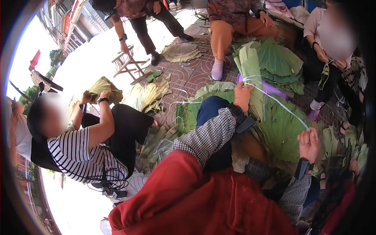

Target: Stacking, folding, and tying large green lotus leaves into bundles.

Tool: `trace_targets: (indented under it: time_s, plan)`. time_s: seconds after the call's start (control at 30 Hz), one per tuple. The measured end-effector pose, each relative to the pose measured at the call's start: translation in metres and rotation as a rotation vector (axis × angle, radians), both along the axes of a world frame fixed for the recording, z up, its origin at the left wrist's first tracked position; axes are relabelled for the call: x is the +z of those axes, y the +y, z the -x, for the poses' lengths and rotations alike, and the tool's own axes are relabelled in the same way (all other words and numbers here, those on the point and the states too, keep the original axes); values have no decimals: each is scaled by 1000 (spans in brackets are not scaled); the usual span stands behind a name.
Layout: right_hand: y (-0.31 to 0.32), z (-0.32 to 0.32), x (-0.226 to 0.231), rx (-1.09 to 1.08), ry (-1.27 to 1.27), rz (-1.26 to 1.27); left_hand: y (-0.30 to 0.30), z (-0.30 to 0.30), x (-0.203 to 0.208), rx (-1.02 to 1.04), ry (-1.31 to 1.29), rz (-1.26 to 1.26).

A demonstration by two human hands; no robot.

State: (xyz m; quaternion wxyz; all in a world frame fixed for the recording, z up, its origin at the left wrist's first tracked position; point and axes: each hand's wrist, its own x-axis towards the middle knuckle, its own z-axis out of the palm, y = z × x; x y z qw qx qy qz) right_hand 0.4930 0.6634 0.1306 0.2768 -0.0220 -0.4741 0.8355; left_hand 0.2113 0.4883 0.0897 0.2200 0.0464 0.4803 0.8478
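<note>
My left hand (pixel 243 97) is closed around the edge of a bundle of large green leaves (pixel 288 131), where a white strap (pixel 281 103) crosses it. Folded into a narrow neck above that hand, the bundle fans out wide below. My right hand (pixel 308 145), lower and to the right, pinches the strap's other end, and the strap runs taut between the two hands. A purple object (pixel 274 89), partly hidden, shows behind the bundle. More big leaves (pixel 223 92) lie beside my left hand.
At the left a seated person in a striped shirt (pixel 80 149) holds a leaf bundle (pixel 102 87). A small wooden folding chair (pixel 129 64) stands beyond, gripped by a standing person. Leaf stacks (pixel 180 52) lie on the brick paving. Other people sit across from me and at right.
</note>
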Motion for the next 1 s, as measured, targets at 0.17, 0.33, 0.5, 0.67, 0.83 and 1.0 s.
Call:
trace_targets:
  time_s: [0.17, 0.33, 0.5, 0.67, 0.83, 1.0]
  plan:
    - [0, -3, 5, 33, 97, 103, -23, 19, 21, -137, -287, -227]
    - [-2, -2, 10, -80, -40, -18, -31, 20, 34, -287, -439, -471]
    - [-26, 16, -6, -174, -481, -522, -12, -25, 27, -510, -68, -217]
    - [-52, 35, -38, -42, -455, -184, 12, -96, -1, -734, 333, -34]
    - [-55, 42, -54, -168, -545, -79, 11, -96, -1, -698, 506, 112]
    - [-49, 41, -55, -185, -498, -95, 1, -73, 6, -665, 204, 193]
